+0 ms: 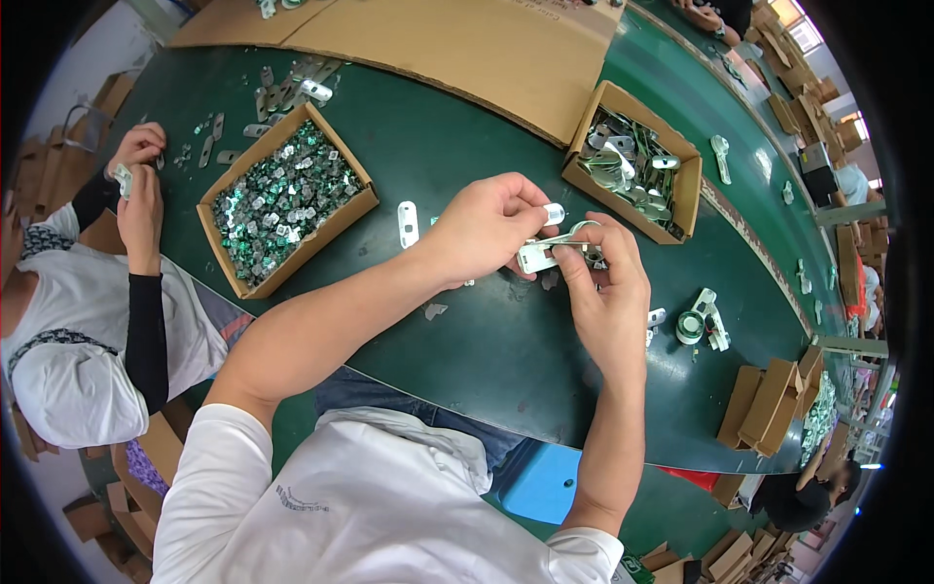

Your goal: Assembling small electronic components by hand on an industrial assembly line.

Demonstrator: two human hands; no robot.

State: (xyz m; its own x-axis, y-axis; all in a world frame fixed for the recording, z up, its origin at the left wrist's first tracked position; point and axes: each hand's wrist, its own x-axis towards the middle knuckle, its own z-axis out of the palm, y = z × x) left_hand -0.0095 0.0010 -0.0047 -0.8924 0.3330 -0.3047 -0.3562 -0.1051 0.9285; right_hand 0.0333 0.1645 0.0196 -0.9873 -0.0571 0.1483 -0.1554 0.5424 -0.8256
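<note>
Above the green table, a white elongated plastic part (pixel 537 256) is held between both hands. My left hand (pixel 482 229) is closed, its fingers at the left end of this part; a small silvery-white piece (pixel 554 213) shows at its fingertips. My right hand (pixel 611 277) grips the part's right side with thumb and fingers, beside a thin, pale curved loop. Fingers partly hide how the pieces fit together. Left of my hands lies a white oblong plate (pixel 408 224) with holes. Right of my right hand are a round white-and-green piece (pixel 690 328) and a white jointed part (pixel 716 319).
A carton of small shiny bits (pixel 284 200) stands left; another of flat metal pieces (pixel 632 170) stands beyond my right hand. A large cardboard sheet (pixel 438 49) covers the far side. At left, a co-worker's hands (pixel 141 190) handle small parts. Empty cartons (pixel 769 409) stand right.
</note>
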